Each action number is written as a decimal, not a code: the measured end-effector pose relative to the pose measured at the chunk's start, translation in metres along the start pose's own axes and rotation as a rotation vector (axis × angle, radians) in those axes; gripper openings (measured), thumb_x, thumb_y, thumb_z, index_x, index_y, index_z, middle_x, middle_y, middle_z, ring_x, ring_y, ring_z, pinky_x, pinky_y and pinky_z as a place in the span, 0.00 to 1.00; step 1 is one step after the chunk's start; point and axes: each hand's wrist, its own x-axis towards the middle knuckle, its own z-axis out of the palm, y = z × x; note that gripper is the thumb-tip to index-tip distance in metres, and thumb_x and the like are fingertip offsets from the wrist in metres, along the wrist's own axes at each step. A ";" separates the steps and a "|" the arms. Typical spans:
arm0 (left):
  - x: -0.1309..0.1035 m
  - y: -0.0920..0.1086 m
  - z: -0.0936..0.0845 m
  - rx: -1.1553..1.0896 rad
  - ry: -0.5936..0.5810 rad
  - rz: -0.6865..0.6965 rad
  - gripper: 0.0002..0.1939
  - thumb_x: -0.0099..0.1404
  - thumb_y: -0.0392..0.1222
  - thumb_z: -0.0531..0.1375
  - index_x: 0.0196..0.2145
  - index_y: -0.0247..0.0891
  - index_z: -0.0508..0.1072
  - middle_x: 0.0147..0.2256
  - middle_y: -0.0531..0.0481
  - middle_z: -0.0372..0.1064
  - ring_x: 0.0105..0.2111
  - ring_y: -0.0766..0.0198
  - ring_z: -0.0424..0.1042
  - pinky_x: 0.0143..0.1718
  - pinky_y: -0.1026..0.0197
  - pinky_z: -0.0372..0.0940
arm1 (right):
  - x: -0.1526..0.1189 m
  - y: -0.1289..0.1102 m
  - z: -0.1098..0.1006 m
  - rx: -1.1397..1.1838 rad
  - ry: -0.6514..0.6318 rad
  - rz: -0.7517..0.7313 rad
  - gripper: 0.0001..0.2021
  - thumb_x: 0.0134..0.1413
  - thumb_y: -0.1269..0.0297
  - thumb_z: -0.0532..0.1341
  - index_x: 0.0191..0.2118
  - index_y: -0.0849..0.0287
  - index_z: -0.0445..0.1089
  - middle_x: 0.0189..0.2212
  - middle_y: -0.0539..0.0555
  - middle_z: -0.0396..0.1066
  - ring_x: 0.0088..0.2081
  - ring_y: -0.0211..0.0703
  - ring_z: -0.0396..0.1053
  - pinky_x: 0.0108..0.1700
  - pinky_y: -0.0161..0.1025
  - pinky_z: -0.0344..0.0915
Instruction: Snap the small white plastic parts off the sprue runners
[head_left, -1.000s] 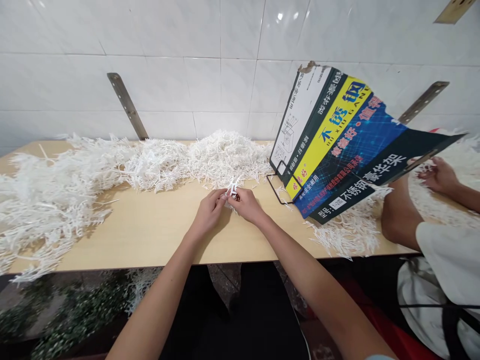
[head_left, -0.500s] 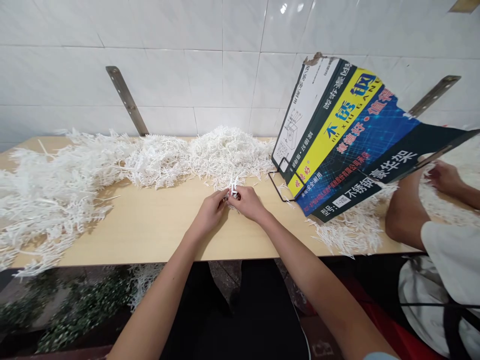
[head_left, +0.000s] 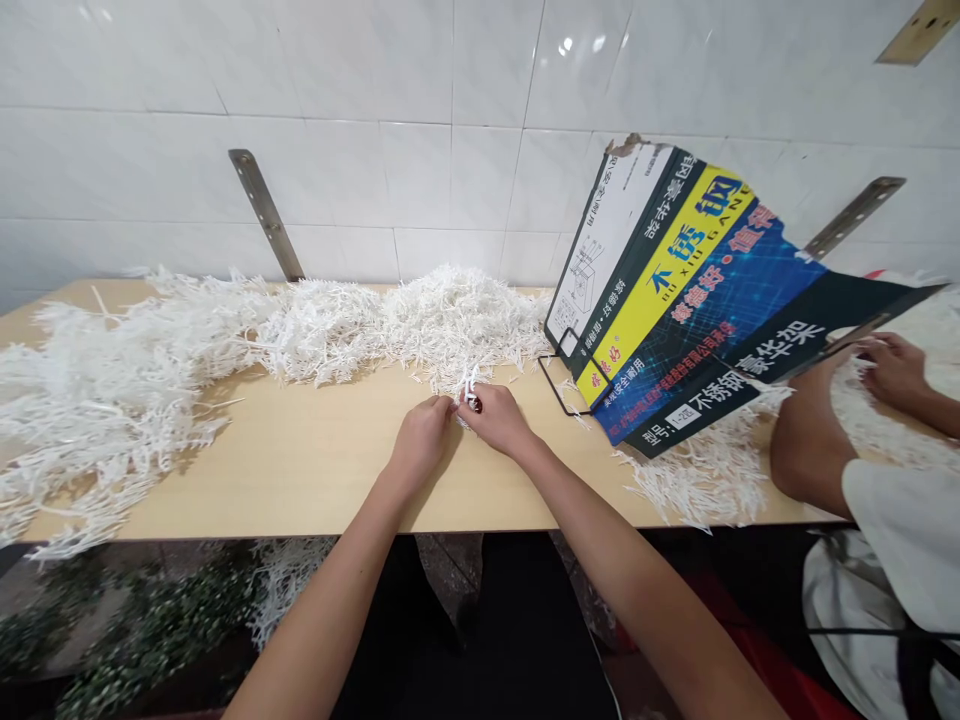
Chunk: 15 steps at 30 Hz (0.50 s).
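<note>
My left hand (head_left: pixel 425 432) and my right hand (head_left: pixel 495 415) meet above the middle of the wooden table (head_left: pixel 315 470), their fingertips nearly touching. Between the right thumb and fingers is a small white branched plastic piece (head_left: pixel 470 380), its prongs standing up over the hand. The left fingers are pinched together close beside it; what they grip is hidden by the fingers. Just behind the hands rises a heap of similar white branched pieces (head_left: pixel 454 315). A larger pile of long white strands (head_left: pixel 112 370) covers the table's left end.
A printed cardboard sheet (head_left: pixel 675 300) leans upright in a black wire stand (head_left: pixel 559 385) at right. Beyond it, a co-worker's hand (head_left: pixel 896 375) is among more white pieces (head_left: pixel 697 480). A tiled wall with metal brackets (head_left: pixel 266 215) backs the table. Green foliage (head_left: pixel 165 600) lies below left.
The view has tilted up slightly. My hands stay together at the same spot, with the left fingers shifted a little around the white piece.
</note>
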 end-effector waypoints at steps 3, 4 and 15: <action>-0.002 -0.001 -0.001 0.026 0.014 -0.015 0.13 0.71 0.32 0.51 0.33 0.39 0.72 0.31 0.44 0.73 0.28 0.57 0.70 0.30 0.59 0.55 | 0.000 0.001 -0.001 -0.021 -0.032 -0.014 0.09 0.61 0.59 0.63 0.32 0.57 0.73 0.28 0.51 0.72 0.31 0.41 0.65 0.34 0.36 0.55; -0.003 -0.001 -0.002 0.031 0.021 -0.020 0.13 0.71 0.32 0.51 0.32 0.40 0.71 0.30 0.45 0.73 0.28 0.57 0.70 0.30 0.59 0.54 | 0.001 0.002 -0.001 -0.006 -0.057 -0.024 0.12 0.62 0.55 0.63 0.32 0.58 0.73 0.27 0.51 0.71 0.30 0.41 0.64 0.34 0.36 0.55; -0.004 0.005 -0.023 -0.534 -0.151 -0.019 0.19 0.72 0.51 0.54 0.26 0.39 0.70 0.23 0.53 0.63 0.26 0.62 0.61 0.31 0.59 0.55 | -0.002 0.006 -0.025 0.682 -0.458 0.030 0.21 0.54 0.44 0.67 0.27 0.59 0.68 0.22 0.46 0.60 0.26 0.37 0.57 0.29 0.35 0.54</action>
